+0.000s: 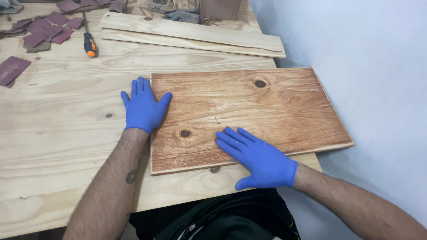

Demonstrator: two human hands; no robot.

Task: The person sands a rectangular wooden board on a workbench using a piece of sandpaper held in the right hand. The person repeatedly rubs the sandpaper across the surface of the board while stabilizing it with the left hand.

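One reddish-brown stained rectangular wooden board is lying on the pale plywood workbench. The blue-gloved left hand is pressing flat, fingers spread, against its left edge; the blue-gloved right hand is resting open on its near part, gripping nothing. Two pale planks are lying beyond, beside one orange-handled screwdriver and several scattered maroon sandpaper pieces.

Bright, even light; soft shadows; sharp focus.

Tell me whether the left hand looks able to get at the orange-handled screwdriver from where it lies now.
Probably yes. The left hand lies flat at the stained board's left edge, and only bare tabletop shows between it and the screwdriver farther back. Nothing blocks the path, though the arm would have to stretch forward.
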